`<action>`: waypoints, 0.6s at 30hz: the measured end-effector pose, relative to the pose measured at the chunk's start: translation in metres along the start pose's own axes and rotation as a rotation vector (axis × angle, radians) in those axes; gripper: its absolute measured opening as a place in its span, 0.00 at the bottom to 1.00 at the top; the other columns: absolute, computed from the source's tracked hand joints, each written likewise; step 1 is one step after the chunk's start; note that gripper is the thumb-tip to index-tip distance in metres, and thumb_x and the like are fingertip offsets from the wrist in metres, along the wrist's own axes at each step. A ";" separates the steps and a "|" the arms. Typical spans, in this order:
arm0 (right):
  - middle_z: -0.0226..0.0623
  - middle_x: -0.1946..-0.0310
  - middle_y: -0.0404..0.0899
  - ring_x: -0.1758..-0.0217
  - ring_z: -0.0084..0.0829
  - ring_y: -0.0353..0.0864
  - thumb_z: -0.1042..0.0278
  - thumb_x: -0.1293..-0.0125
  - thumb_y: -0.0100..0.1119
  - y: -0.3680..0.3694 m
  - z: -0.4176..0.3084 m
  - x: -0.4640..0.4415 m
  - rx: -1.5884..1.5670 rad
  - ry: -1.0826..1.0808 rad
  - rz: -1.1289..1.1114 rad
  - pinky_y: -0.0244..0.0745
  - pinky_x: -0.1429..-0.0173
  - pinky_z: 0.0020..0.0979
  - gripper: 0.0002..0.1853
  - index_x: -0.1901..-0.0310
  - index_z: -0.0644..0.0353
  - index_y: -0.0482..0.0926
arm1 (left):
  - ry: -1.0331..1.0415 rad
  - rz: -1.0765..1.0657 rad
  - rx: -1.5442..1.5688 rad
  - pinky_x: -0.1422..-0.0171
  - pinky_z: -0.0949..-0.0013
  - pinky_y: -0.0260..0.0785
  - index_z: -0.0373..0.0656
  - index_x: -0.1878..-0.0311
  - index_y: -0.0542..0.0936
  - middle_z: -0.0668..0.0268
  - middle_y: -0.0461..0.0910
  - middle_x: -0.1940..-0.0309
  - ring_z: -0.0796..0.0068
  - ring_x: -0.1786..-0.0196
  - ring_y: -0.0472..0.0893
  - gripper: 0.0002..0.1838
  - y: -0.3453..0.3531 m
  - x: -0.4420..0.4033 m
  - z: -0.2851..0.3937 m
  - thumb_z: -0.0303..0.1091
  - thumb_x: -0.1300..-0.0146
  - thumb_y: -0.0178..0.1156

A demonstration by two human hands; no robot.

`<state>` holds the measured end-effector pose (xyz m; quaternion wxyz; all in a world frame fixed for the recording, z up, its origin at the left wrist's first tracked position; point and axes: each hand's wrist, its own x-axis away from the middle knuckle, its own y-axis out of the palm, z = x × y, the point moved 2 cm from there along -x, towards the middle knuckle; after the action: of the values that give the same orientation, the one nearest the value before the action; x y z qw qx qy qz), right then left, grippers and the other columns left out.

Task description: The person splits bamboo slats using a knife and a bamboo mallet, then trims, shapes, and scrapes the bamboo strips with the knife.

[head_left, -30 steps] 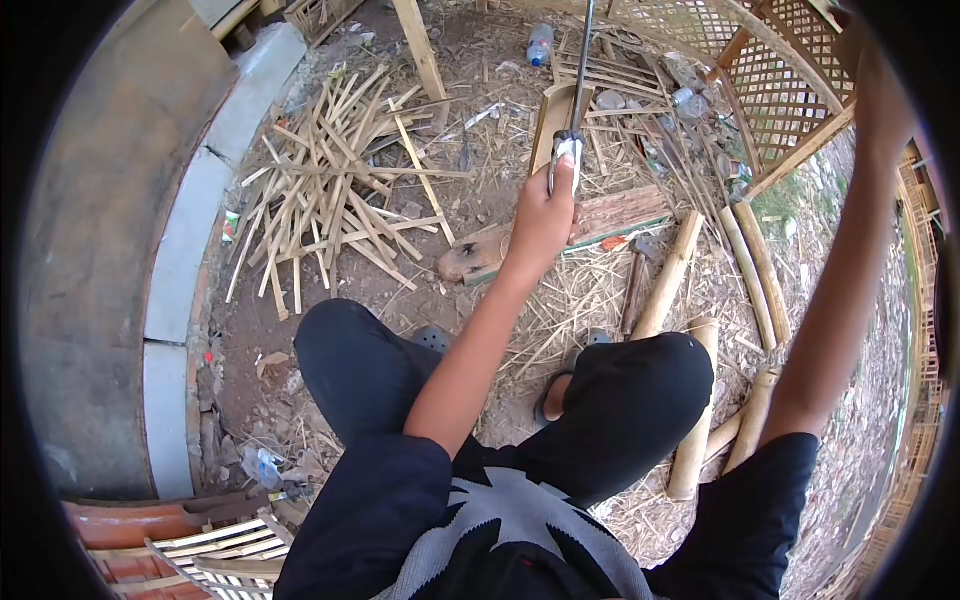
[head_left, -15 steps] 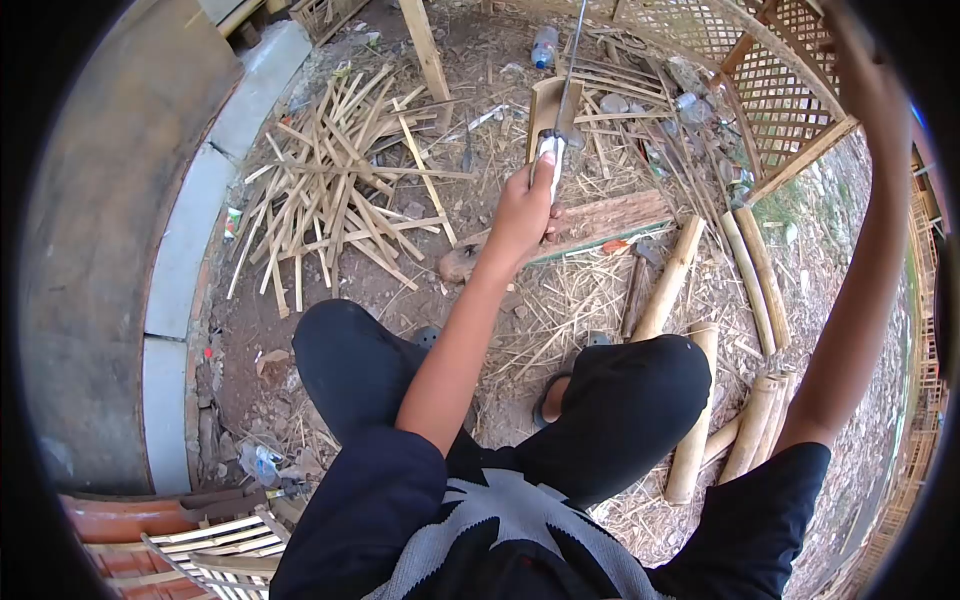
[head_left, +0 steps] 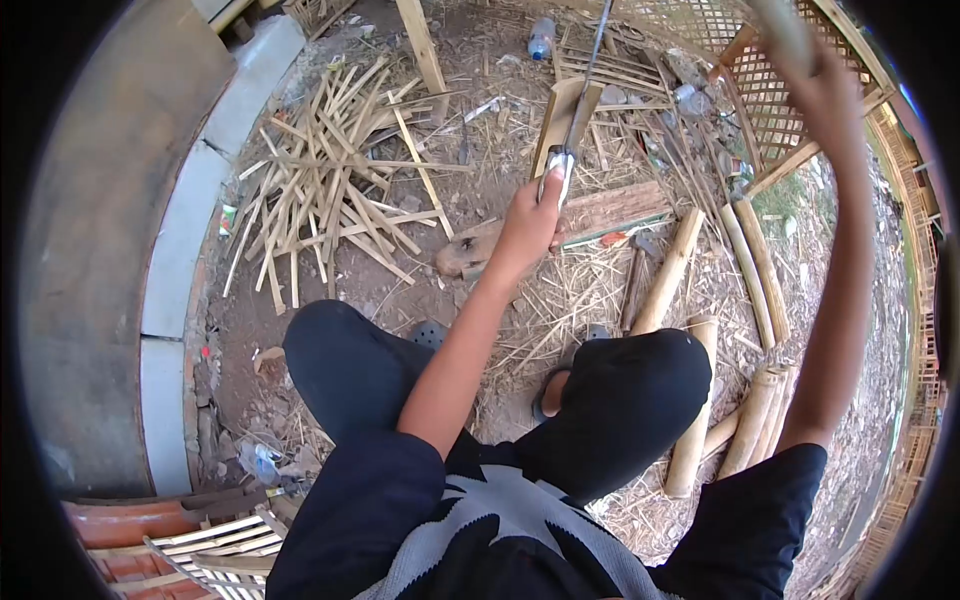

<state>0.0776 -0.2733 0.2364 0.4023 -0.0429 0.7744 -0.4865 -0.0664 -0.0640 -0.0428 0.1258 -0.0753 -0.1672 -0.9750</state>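
Note:
My left hand (head_left: 535,215) is wrapped round the pale handle of a long-bladed knife (head_left: 588,75), whose thin blade points up and away from me. Beneath the blade stands a piece of split bamboo (head_left: 560,125), next to a wooden block (head_left: 615,210) lying on the ground. Raised at the upper right, my right hand (head_left: 825,100) grips a pale, blurred stick-like piece (head_left: 785,35), cut off by the top edge of the view.
A pile of thin bamboo strips (head_left: 330,180) lies at the left. Bamboo poles (head_left: 670,275) and a hammer-like tool (head_left: 637,275) are at the right of the block. Lattice panels (head_left: 780,110) stand at the upper right, with a plastic bottle (head_left: 541,38) near the top.
My right hand has come inward from the far upper right, and the pale piece in it now shows. My left hand and the knife shifted left, then slightly back right.

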 end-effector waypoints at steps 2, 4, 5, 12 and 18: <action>0.49 0.65 0.81 0.69 0.39 0.85 0.56 0.37 0.67 -0.036 -0.030 -0.024 -0.380 -0.258 0.123 0.83 0.75 0.28 0.26 0.49 0.73 0.73 | -0.001 0.013 0.011 0.80 0.76 0.57 0.44 0.64 0.69 0.74 0.63 0.78 0.85 0.81 0.65 0.23 -0.001 0.002 0.007 0.57 0.26 0.49; 0.44 0.69 0.82 0.73 0.30 0.84 0.53 0.40 0.69 -0.024 0.044 -0.041 0.306 -0.250 0.296 0.78 0.71 0.28 0.27 0.49 0.69 0.77 | 0.007 0.028 -0.012 0.80 0.76 0.58 0.44 0.64 0.69 0.74 0.64 0.80 0.85 0.82 0.65 0.24 0.004 0.000 0.006 0.57 0.26 0.50; 0.46 0.68 0.83 0.71 0.32 0.84 0.54 0.41 0.69 -0.006 0.053 -0.032 0.367 -0.251 0.489 0.78 0.68 0.30 0.28 0.49 0.70 0.77 | 0.001 0.039 -0.040 0.81 0.75 0.58 0.44 0.64 0.69 0.73 0.64 0.82 0.84 0.84 0.64 0.25 0.004 0.000 0.005 0.59 0.27 0.49; 0.51 0.66 0.85 0.65 0.40 0.86 0.57 0.44 0.69 0.116 0.049 0.069 -0.023 0.015 -0.233 0.80 0.56 0.37 0.31 0.43 0.70 0.75 | -0.041 0.054 -0.044 0.81 0.75 0.57 0.46 0.67 0.68 0.73 0.64 0.83 0.83 0.85 0.64 0.25 -0.010 -0.013 0.012 0.60 0.28 0.50; 0.37 0.71 0.84 0.71 0.26 0.82 0.52 0.37 0.63 -0.014 0.036 -0.015 0.127 -0.035 0.186 0.76 0.67 0.30 0.29 0.40 0.63 0.74 | -0.077 0.039 0.008 0.81 0.73 0.59 0.41 0.67 0.70 0.73 0.63 0.83 0.82 0.84 0.67 0.26 -0.008 -0.008 -0.008 0.57 0.27 0.50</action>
<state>0.1072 -0.3000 0.2489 0.4610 0.0465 0.7356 -0.4942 -0.0620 -0.0576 -0.0547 0.1386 -0.1155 -0.1742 -0.9680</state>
